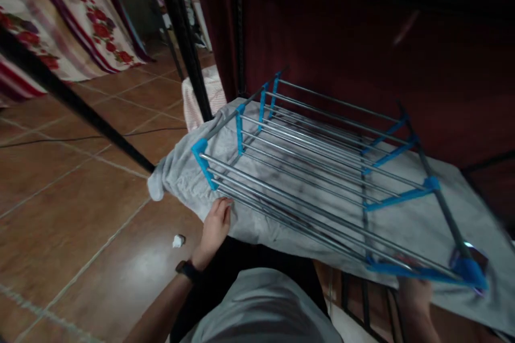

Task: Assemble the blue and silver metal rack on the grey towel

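A folding clothes drying rack point(306, 163) with grey metal bars and blue plastic joints lies on a grey blanket point(257, 225). At its near left corner, my left hand point(216, 221) sits by the lowest bars, over the blanket's edge. Its fingers are bent and pressed together; what is under them is hidden. My right hand point(415, 290), blurred, is wrapped around the near right side of the rack, by the blue end piece. Partly hidden behind that corner is a phone-like object point(477, 257) with a lit edge.
Black metal posts point(183, 37) frame the blanket-covered surface. A dark red curtain point(341, 48) hangs behind it, and a floral curtain point(92, 16) at far left. A crumpled white scrap point(177, 241) and a thin cable point(92, 138) lie on the tiled floor point(100, 193).
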Action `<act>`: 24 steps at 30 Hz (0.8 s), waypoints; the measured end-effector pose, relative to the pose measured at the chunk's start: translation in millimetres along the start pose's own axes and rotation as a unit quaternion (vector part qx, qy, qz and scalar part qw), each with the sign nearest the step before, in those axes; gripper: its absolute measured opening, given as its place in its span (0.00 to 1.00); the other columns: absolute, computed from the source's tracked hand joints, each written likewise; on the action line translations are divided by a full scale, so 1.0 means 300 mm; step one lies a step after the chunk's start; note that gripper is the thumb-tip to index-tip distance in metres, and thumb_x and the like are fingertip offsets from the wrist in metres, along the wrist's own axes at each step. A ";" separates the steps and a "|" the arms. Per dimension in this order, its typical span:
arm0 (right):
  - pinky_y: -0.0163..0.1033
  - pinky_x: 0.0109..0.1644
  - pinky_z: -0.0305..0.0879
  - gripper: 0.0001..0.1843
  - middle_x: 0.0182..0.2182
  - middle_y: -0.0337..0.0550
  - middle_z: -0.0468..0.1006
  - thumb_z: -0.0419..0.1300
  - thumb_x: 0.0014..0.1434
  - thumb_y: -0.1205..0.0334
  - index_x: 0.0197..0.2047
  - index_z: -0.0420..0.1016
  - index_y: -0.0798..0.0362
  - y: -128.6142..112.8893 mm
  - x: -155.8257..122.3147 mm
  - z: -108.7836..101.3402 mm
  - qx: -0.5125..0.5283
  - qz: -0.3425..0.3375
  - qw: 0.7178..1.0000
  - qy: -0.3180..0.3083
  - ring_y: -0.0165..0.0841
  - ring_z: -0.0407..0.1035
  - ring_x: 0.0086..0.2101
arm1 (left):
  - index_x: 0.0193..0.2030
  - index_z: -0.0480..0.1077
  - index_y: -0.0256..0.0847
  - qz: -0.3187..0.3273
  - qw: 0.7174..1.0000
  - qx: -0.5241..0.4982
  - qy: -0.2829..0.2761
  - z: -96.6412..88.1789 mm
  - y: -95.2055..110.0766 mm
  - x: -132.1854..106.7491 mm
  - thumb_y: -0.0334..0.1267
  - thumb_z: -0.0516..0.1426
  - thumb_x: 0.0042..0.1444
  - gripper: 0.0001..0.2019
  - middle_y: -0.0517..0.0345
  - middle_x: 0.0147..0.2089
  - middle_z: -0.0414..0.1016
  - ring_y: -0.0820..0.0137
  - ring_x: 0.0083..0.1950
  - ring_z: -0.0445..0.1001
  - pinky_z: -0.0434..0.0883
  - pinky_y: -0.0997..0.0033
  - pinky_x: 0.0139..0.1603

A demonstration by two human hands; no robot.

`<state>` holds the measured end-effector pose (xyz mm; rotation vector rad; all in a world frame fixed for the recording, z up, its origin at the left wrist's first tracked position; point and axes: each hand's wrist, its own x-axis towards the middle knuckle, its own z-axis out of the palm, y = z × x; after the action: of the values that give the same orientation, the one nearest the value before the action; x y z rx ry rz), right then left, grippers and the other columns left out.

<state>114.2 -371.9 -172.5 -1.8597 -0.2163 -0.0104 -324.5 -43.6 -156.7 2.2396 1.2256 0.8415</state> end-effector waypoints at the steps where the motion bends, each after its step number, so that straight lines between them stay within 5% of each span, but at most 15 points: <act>1: 0.66 0.39 0.69 0.16 0.27 0.50 0.75 0.65 0.41 0.41 0.27 0.72 0.43 0.022 -0.076 -0.020 -0.016 0.012 1.000 0.012 0.54 0.76 0.34 | 0.53 0.68 0.42 0.000 1.000 0.006 0.012 0.003 -0.006 0.015 0.36 0.47 0.66 0.14 0.47 0.51 0.70 0.60 0.55 0.71 0.70 0.55 0.60; 5: 0.53 0.40 0.75 0.17 0.28 0.45 0.77 0.65 0.44 0.44 0.28 0.74 0.48 0.042 -0.381 0.006 -0.039 0.004 0.999 -0.022 0.44 0.75 0.33 | 0.56 0.67 0.41 0.066 0.996 0.054 0.004 0.019 -0.049 0.087 0.35 0.48 0.63 0.16 0.44 0.54 0.69 0.53 0.59 0.67 0.66 0.46 0.62; 7: 0.48 0.39 0.76 0.13 0.33 0.45 0.78 0.56 0.59 0.49 0.36 0.76 0.48 0.001 -0.502 0.081 -0.074 -0.067 0.983 -0.154 0.41 0.75 0.35 | 0.58 0.68 0.41 0.122 0.987 0.097 -0.036 0.029 -0.070 0.116 0.34 0.49 0.62 0.18 0.43 0.56 0.68 0.50 0.61 0.66 0.65 0.43 0.62; 10: 0.45 0.47 0.75 0.16 0.42 0.44 0.79 0.47 0.67 0.63 0.45 0.76 0.43 -0.109 -0.612 0.230 -0.133 -0.204 0.933 -0.266 0.38 0.75 0.43 | 0.57 0.69 0.40 0.181 0.966 0.166 -0.078 0.039 -0.095 0.144 0.34 0.48 0.62 0.19 0.42 0.55 0.71 0.48 0.60 0.66 0.65 0.45 0.59; 12: 0.46 0.56 0.72 0.21 0.51 0.46 0.77 0.46 0.66 0.70 0.53 0.74 0.45 -0.188 -0.639 0.331 -0.138 -0.306 0.876 -0.346 0.36 0.72 0.51 | 0.56 0.70 0.38 0.209 0.952 0.201 -0.094 0.044 -0.110 0.159 0.33 0.46 0.62 0.19 0.41 0.53 0.73 0.48 0.57 0.68 0.66 0.46 0.57; 16: 0.48 0.62 0.66 0.24 0.59 0.47 0.72 0.49 0.63 0.75 0.58 0.71 0.48 -0.284 -0.630 0.498 -0.181 -0.423 0.799 -0.388 0.37 0.66 0.57 | 0.55 0.71 0.38 0.251 0.937 0.214 -0.116 0.048 -0.146 0.188 0.30 0.45 0.60 0.21 0.42 0.51 0.75 0.50 0.53 0.71 0.66 0.48 0.57; 19: 0.48 0.62 0.64 0.24 0.61 0.47 0.70 0.51 0.63 0.74 0.59 0.70 0.48 -0.304 -0.616 0.568 -0.218 -0.442 0.781 -0.384 0.38 0.65 0.57 | 0.55 0.71 0.42 0.264 0.936 0.203 -0.114 0.049 -0.172 0.202 0.32 0.46 0.60 0.20 0.44 0.52 0.76 0.51 0.53 0.72 0.66 0.48 0.56; 24: 0.47 0.60 0.62 0.22 0.61 0.46 0.70 0.53 0.66 0.70 0.62 0.68 0.48 -0.324 -0.597 0.594 -0.257 -0.428 0.790 -0.357 0.38 0.65 0.56 | 0.55 0.72 0.44 0.268 0.938 0.189 -0.111 0.058 -0.184 0.213 0.34 0.46 0.61 0.19 0.45 0.52 0.76 0.51 0.55 0.72 0.66 0.47 0.57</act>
<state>-95.1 -201.3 -154.4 -2.0538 -1.7246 0.0130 -317.8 37.5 -185.5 2.9604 0.7169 0.5342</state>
